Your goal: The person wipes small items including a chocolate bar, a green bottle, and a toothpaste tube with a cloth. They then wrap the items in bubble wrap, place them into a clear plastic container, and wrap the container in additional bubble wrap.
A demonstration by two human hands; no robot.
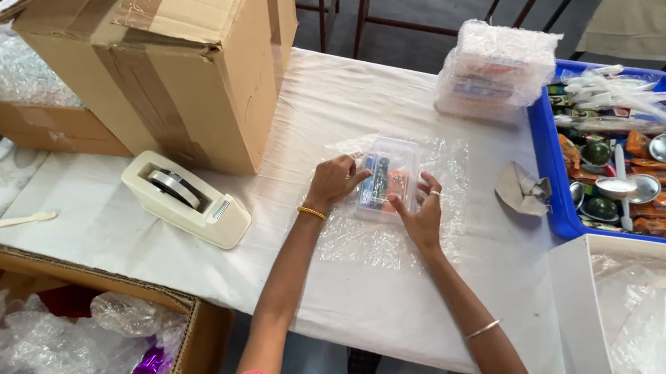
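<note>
A small clear plastic box with coloured items inside lies on a sheet of bubble wrap spread on the white-covered table. My left hand rests against the box's left side, fingers curled on its edge. My right hand touches the box's near right corner, fingers spread. Neither hand lifts the box.
A cream tape dispenser sits left of the hands, in front of a large cardboard box. A bubble-wrapped bundle and a blue tray of packets and metal cups stand right. Cartons of bubble wrap flank the near edge.
</note>
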